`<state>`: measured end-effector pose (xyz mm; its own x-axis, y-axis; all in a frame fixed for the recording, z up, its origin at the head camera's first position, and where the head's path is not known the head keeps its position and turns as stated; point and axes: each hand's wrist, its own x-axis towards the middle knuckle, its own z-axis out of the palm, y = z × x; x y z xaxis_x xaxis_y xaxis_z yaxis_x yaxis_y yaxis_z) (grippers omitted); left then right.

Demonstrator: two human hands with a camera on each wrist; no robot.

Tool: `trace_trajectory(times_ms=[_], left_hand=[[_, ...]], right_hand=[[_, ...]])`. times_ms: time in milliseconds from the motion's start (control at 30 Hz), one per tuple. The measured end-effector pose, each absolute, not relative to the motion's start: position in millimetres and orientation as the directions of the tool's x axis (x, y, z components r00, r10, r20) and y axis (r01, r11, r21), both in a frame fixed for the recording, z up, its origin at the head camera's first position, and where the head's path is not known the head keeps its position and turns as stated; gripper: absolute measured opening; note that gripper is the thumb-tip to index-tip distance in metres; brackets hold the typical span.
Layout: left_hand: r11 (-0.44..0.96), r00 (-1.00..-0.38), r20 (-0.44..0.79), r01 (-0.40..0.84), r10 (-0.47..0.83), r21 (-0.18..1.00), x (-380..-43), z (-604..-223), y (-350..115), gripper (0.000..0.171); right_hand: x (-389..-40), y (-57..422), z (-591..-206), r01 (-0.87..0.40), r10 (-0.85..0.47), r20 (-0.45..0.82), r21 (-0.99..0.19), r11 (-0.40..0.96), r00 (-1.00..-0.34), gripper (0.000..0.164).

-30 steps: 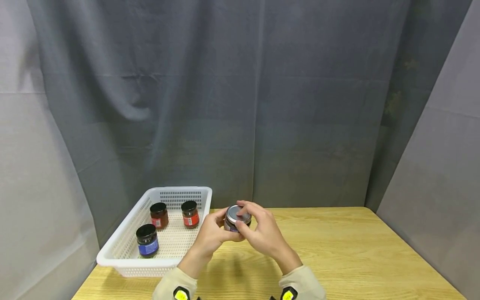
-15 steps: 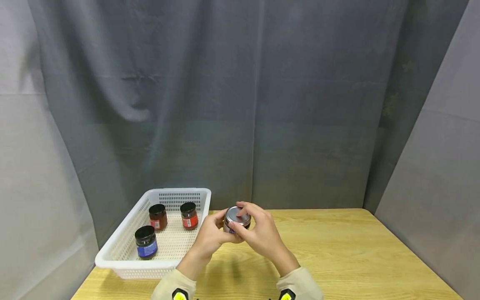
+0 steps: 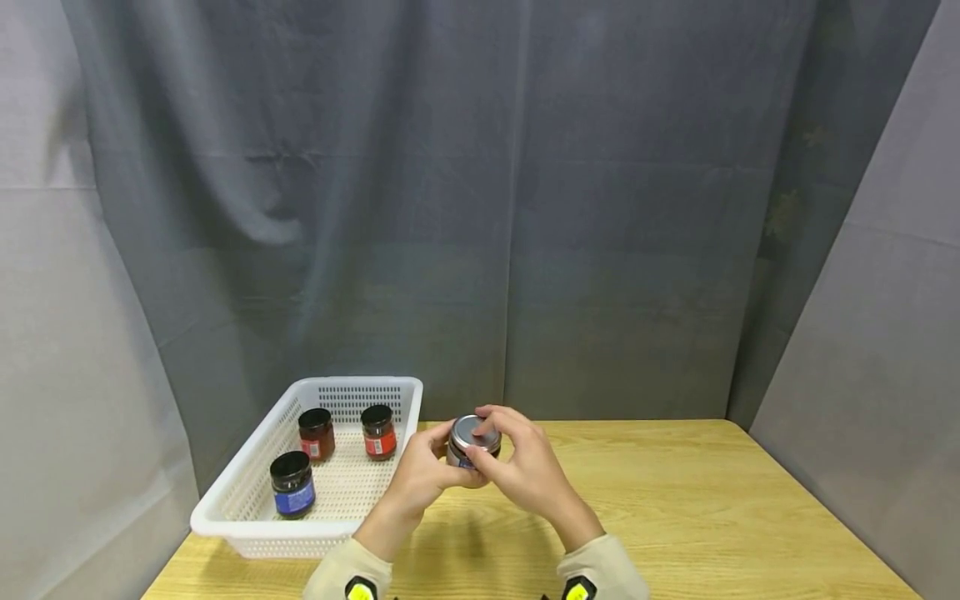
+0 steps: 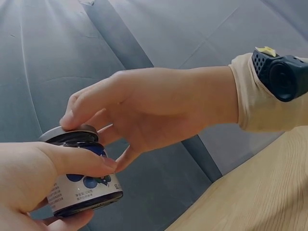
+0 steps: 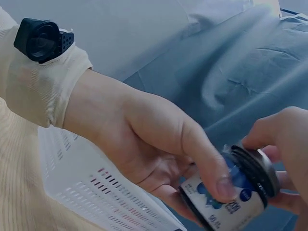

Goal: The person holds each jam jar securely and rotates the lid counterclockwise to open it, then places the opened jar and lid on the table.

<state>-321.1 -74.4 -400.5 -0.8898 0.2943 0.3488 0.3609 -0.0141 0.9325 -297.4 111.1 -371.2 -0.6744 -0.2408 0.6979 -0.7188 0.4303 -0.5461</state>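
In the head view both hands hold a small glass jar (image 3: pixel 457 457) above the table. My left hand (image 3: pixel 415 477) grips its body, the thumb lying across a white label with blueberries, plain in the left wrist view on the jar (image 4: pixel 84 192). My right hand (image 3: pixel 531 467) holds the silver-grey lid (image 3: pixel 463 431) by its rim with thumb and fingers, one fingertip on top. Seen from the left wrist, the lid (image 4: pixel 65 133) looks slightly tilted over the dark neck. Whether it is loose I cannot tell. The jar's contents are hidden.
A white perforated plastic basket (image 3: pixel 247 527) stands on the wooden table (image 3: pixel 675 508) at left. Inside it are a blue-labelled jar (image 3: pixel 294 498) and two red-labelled jars, one at the back left (image 3: pixel 317 437), one at the right (image 3: pixel 379 442). Grey curtains surround the table.
The right thumb slides left along the lid's rim, then slightly back to the right. Both hands and the jar stay in nearly the same place.
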Motion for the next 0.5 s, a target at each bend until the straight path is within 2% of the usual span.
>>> trace_trajectory(times_ms=[167,367,500], left_hand=[[0.011,-0.886,0.356,0.376,0.296,0.927,-322.6,-403.6,-73.0,0.062],[0.011,-0.882,0.362,0.383,0.303,0.924,-322.3,-405.3,-71.8,0.062],[0.025,-0.881,0.362,0.387,0.305,0.922,-322.3,-407.0,-71.2,0.062]], right_hand=[[-297.5,114.0,-370.6,-0.709,-0.263,0.677,-0.547,0.445,-0.687,0.013],[-299.3,110.8,-372.3,-0.709,-0.231,0.699,-0.534,0.461,-0.677,0.027],[-298.9,111.2,-371.8,-0.704,-0.246,0.688,-0.529,0.474,-0.683,0.023]])
